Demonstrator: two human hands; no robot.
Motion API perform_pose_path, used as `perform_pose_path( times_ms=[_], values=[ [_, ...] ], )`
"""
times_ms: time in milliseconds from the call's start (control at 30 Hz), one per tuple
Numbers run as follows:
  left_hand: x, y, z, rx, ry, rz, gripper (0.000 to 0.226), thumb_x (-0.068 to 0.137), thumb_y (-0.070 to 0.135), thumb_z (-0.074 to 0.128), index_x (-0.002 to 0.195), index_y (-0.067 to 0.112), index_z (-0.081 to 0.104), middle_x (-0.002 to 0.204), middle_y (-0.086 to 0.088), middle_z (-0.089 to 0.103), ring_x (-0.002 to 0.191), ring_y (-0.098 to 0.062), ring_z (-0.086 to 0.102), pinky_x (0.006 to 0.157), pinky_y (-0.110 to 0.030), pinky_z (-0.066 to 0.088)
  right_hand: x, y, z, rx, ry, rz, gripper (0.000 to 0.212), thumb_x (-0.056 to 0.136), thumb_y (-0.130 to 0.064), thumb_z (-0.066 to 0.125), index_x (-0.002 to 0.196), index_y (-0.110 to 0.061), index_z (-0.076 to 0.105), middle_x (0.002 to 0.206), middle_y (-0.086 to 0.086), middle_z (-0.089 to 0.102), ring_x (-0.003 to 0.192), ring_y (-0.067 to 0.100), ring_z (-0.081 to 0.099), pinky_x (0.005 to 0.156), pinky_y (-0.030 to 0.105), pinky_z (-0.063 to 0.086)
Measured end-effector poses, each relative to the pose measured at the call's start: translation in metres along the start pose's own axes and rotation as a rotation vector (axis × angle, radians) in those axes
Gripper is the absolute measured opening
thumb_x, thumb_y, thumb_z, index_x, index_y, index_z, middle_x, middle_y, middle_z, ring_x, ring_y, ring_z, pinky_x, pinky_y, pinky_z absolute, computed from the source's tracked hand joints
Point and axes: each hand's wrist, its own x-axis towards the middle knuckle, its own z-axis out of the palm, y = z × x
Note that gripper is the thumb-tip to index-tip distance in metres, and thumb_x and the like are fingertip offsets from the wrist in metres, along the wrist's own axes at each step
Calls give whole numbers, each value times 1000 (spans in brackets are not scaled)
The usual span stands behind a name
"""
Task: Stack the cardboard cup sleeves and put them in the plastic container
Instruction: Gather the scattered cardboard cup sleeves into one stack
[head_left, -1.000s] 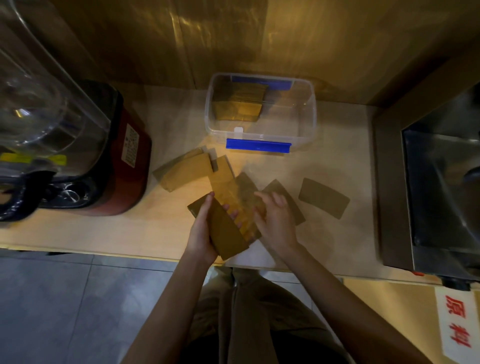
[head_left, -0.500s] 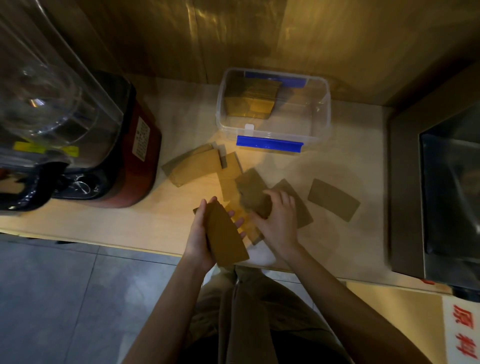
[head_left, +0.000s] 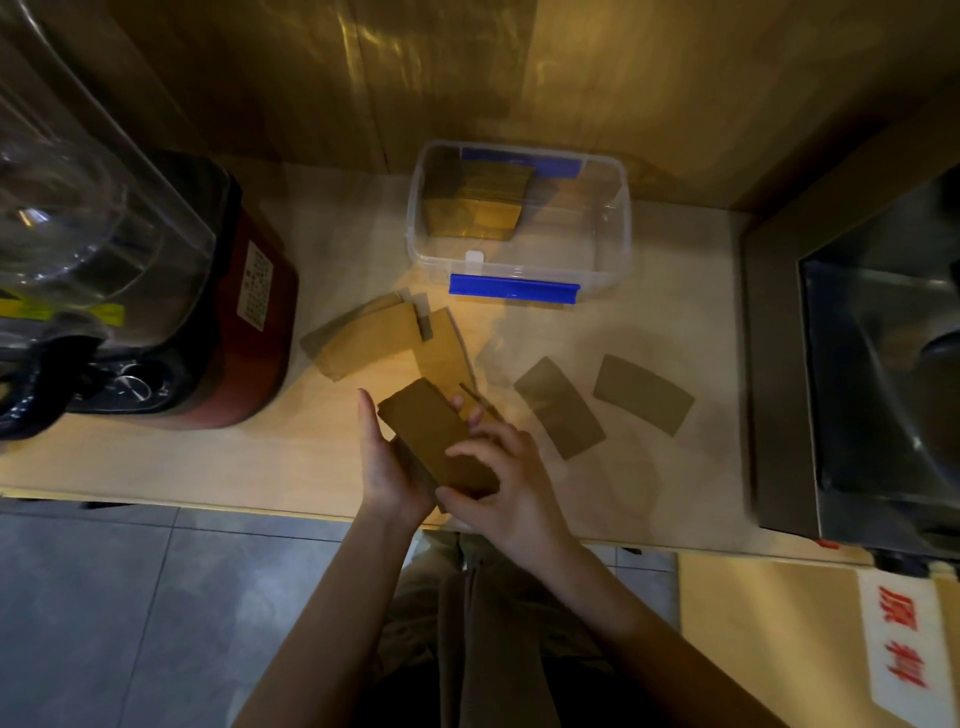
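Observation:
Both hands hold a small stack of brown cardboard sleeves (head_left: 434, 436) above the counter's front edge. My left hand (head_left: 387, 465) cups it from below and the left side; my right hand (head_left: 506, 475) presses its near end and top. Loose flat sleeves lie on the counter: a pile (head_left: 366, 338) to the left, one (head_left: 441, 353) just beyond the stack, one (head_left: 561, 408) to the right and another (head_left: 644, 395) farther right. The clear plastic container (head_left: 613, 228) with a blue clip stands open at the back, a stack of sleeves (head_left: 475, 205) in its left half.
A red and black blender (head_left: 218, 291) with a clear jug stands at the left. A steel machine (head_left: 857, 343) fills the right side. A wood-panel wall rises behind the container. The counter's front edge runs just under my wrists, with grey floor tiles below.
My right hand has brought a sleeve from the counter onto the stack in my left hand and now grips the stack's near end. The camera has shifted slightly.

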Motion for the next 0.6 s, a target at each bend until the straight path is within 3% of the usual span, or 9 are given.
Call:
perform_pose_path(
  times_ms=[200,267,367,467,533,600],
  values=[
    [-1,-2,4,52,-45,-41,57,62,54,69,101,14,59,89,-3,63,86,-16,60,81,-29,51,-5,4,1,-115,-28,-53,43,70,-48,56,104,-22,63,115,6,55,111,23,45,85,34,48],
    [-1,-2,0,136,24,-72,48,70,47,64,106,16,60,90,0,62,84,-14,62,75,-26,55,-6,5,-3,-101,-108,-34,42,73,-48,55,105,-22,62,117,4,54,111,20,46,86,31,48],
    [-4,-2,-4,213,121,-118,29,85,39,51,102,17,59,86,1,58,77,-14,57,72,-28,52,3,8,-12,113,-286,146,23,84,-36,59,100,-20,65,110,2,58,100,14,53,84,28,48],
    [-6,-5,-8,201,186,-145,24,84,38,53,92,17,60,79,0,59,69,-15,60,76,-34,47,16,18,-11,258,-104,267,14,89,-20,55,88,-15,67,85,6,66,79,16,60,71,27,45],
    [-5,-5,-11,162,214,-154,25,81,39,56,90,16,61,76,0,63,66,-15,64,76,-34,48,23,33,-6,10,14,244,16,87,-17,53,96,-15,66,93,8,68,87,20,61,74,29,45],
    [-5,-5,-14,129,217,-160,26,81,40,57,90,16,62,74,0,66,66,-15,66,78,-36,48,25,46,0,-303,-30,197,33,85,-20,55,118,-16,56,119,8,60,112,23,51,91,32,41]
  ],
)
